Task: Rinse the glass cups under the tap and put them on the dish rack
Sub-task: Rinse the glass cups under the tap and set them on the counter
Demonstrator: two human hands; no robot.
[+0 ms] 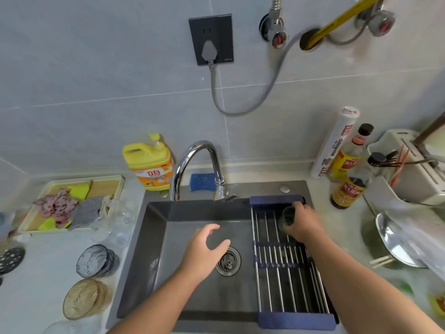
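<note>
Right hand (304,222) gripping dark cylindrical glass cup (287,216), seemingly touching steel-rod dish rack (296,320), left hand (204,249) spread, empty

detergent bottle (149,162): 立白 | white roll (333,143): 100 | sauce bottles (348,191): illegible

One head-worn wide-angle view looks forward and steeply down from close above the sink (144,249), tap (201,144) near centre, with bench (36,285) on both sides and the tiled wall (96,68) ahead.
</note>
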